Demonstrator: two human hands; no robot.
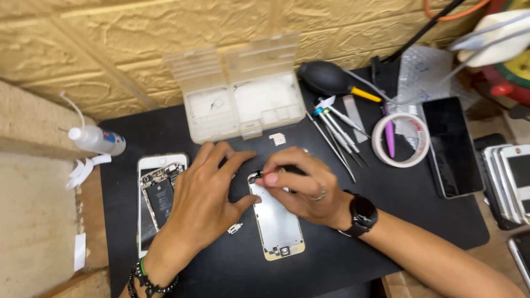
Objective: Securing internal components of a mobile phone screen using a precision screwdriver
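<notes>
Phone screen assembly (277,223) lies face-down on the black mat (386,209), roughly centre of the counter, back plate up so the parts at its top edge are reachable. Left hand (201,201) rests beside and on its left edge, thumb against the side, fingers loosely spread; looks like it steadies the panel rather than pinching anything. Right hand (301,185) sits over the top end, thumb and forefinger pressed together on a small dark part (257,175) at the top corner; what exactly it is can't be told.

Opened phone body (159,196) lies just left of the left hand, insides up, kept apart from the panel. Small metal bracket (235,227) sits on the mat between the two. Clear parts box (243,99) stands open behind, lid up. Tweezers and screwdrivers (339,132), tape roll (400,139), dust blower (329,78) grouped at right, near the right hand. Solvent bottle (96,139) off the mat, left.
</notes>
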